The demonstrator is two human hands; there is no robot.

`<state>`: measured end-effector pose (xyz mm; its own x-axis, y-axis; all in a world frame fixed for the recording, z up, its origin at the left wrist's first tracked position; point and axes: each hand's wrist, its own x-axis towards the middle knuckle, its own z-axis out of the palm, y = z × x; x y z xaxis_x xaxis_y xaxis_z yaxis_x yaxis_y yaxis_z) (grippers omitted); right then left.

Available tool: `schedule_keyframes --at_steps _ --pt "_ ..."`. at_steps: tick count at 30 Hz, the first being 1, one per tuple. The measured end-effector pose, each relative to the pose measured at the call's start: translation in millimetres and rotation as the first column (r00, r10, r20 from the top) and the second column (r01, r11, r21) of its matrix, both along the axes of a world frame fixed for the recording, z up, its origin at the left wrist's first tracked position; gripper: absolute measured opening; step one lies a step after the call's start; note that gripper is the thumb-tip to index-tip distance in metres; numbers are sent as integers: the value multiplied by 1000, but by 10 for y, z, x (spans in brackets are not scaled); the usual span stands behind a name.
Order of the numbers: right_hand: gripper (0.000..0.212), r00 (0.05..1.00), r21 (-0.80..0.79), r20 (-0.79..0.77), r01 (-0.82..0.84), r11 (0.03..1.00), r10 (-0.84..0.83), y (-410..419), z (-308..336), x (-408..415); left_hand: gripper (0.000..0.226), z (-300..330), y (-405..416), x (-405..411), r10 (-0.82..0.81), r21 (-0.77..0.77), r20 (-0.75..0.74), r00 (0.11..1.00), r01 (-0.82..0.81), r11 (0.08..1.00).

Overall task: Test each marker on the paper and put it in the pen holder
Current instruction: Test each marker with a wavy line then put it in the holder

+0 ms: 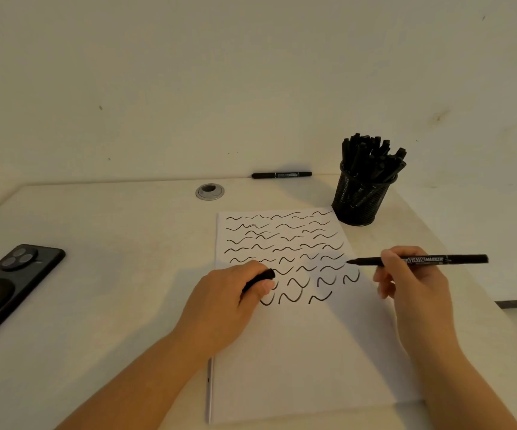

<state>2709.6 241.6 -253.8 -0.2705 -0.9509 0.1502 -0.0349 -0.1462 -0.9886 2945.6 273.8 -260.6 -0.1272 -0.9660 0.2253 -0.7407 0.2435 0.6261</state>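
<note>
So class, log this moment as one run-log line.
right hand: holds uncapped marker | left hand: grips cap | pen holder: full

White paper (297, 352) rowed with black wavy strokes. Black marker (455, 259), white lettering. Black mesh pen holder (359, 206), black markers (371, 156) inside. Cream tabletop (111, 228). Black phone (6, 283); silver grommet (209, 191).

Single head view — looks forward and down, close over desk (96, 305), wall (189, 72) behind.
</note>
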Motion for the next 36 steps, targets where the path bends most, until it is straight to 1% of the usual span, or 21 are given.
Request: schedule_keyframes --at_steps 2,3,6,7,9,10,13,17,20,22,24,26,28,30,33,36 --pt "21 998 -5 52 -37 999 37 3 62 77 8 10 2 -12 -25 -2 -31 999 25 1000" --pt "24 992 -14 94 -78 997 79 5 88 140 7 11 3 -15 -38 -1 -44 998 38 999" --pt "32 938 -27 259 -232 972 231 4 137 360 6 -5 2 -25 -63 23 -90 994 65 998" --pt "29 911 -29 314 -272 962 268 4 135 424 7 -16 0 -25 -65 32 -105 992 69 997" --pt "16 861 -44 392 -335 941 325 7 96 509 9 -35 -1 -18 -63 39 -124 990 68 997" --pt "17 846 -51 404 -357 933 347 13 67 526 10 -41 -3 -13 -61 38 -127 990 67 997" --pt "29 852 -69 353 -389 919 387 35 -9 518 11 -52 -18 -7 -59 33 -129 990 63 997" --pt "29 868 -51 312 -391 919 387 44 -22 517 10 -58 -17 -12 -67 48 -155 986 75 996" --pt "40 882 -31 289 -380 924 372 39 -33 520 9 -51 -7 -13 -74 50 -177 981 84 995" --pt "44 889 -13 271 -382 924 370 41 -37 520 8 -37 -3 -14 -75 49 -183 980 85 995" --pt "40 892 -2 246 -390 921 379 53 -35 524 14 -13 0 -24 -88 47 -167 982 97 994" --pt "30 893 -2 217 -404 915 395 69 -31 532 20 3 5 -30 -101 44 -150 983 109 993" --pt "23 887 -4 186 -430 903 423 89 -21 544 21 19 13 -31 -117 42 -141 983 124 991" --pt "21 877 -2 153 -460 888 455 109 -7 555 17 39 30 -42 -144 35 -132 981 150 988" --pt "19 859 -8 108 -502 865 500 133 11 577 12 46 48 -64 -155 14 -157 975 159 987" --pt "17 850 -33 39 -524 851 525 140 4 582 17 37 63 -82 -155 4 -199 968 159 987"
